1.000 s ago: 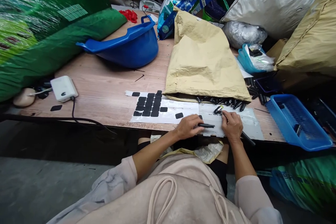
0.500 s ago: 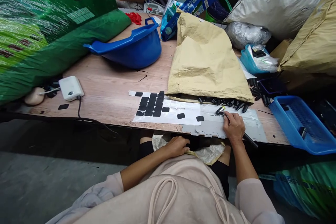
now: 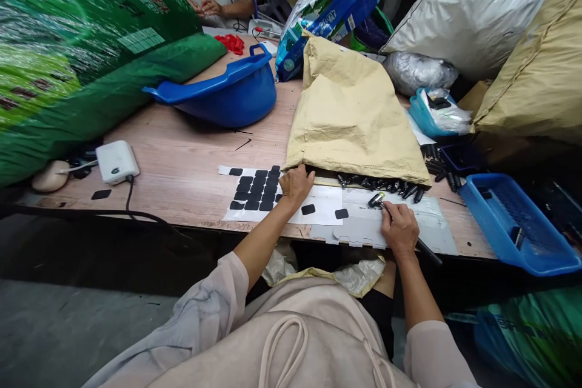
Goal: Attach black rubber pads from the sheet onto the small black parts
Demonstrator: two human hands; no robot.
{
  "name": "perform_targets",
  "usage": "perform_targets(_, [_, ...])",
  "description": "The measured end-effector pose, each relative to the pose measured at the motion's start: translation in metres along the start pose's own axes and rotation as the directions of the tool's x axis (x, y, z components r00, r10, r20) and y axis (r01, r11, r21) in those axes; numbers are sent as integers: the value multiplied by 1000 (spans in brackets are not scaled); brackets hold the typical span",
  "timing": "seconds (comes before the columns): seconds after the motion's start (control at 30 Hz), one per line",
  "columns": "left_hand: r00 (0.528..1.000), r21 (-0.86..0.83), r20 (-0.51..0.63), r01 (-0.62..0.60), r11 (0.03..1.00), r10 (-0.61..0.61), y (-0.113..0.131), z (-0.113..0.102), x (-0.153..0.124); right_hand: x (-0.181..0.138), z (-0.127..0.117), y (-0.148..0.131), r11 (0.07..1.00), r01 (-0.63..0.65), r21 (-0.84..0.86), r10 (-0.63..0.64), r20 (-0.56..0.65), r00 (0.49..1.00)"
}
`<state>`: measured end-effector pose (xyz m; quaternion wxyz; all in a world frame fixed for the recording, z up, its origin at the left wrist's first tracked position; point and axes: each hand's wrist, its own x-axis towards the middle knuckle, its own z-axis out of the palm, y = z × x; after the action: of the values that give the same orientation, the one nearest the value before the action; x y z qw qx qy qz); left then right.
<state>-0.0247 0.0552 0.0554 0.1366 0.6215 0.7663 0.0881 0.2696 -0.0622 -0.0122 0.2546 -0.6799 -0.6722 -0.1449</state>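
Note:
My left hand is at the left corner of the mouth of a tan paper bag, its thumb apart to the right. Its other fingertips are partly hidden at the bag's edge, so its grip is unclear. Below that hand lies a white sheet with rows of black rounded pieces. My right hand is closed around a small hammer, whose head rests over a grey sheet while its black handle sticks out behind the palm. Several small black parts spill from the bag's mouth.
A blue basin and green sack stand left, near a white adapter with a cable. On the right are a blue basket and big sacks. Across the table, a person's hands are busy.
My left hand has come up from my lap to the bag's mouth, covering part of the black pieces. My right hand keeps hold of the hammer. The view has shifted slightly.

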Motion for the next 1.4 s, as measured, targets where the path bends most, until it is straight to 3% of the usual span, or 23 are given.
perform_targets(0.3, [999,-82,31,42,996,-39,-2,-1,2,1,-1,0,1000,1,7,-2,2,1000])
perform_targets(0.4, [997,-152,75,-10,988,21,-9,-6,-11,1,-2,-1,1000,9,-12,-9,-2,1000])
perform_targets(0.5, [980,-239,104,-138,961,167,-15,-5,-31,2,-2,-2,1000,14,-26,-14,-7,1000])
perform_targets(0.67, [858,-349,81,-453,821,507,-9,14,-49,2,-2,-2,1000,-5,-31,6,9,1000])
perform_targets(0.8, [785,-345,85,-555,757,614,2,35,-43,1,-2,-2,999,-2,-41,3,8,1000])
perform_targets(1.0, [758,-349,19,-606,715,652,3,55,-35,1,-1,-2,999,-13,-33,13,9,1000])
perform_targets(1.23, [731,-373,-6,-635,677,683,0,61,-32,2,-2,2,1000,12,-1,-12,11,1000])
perform_targets(1.4, [729,-389,0,-631,671,685,-1,64,-30,8,-15,-23,986,-15,166,21,-36,999])
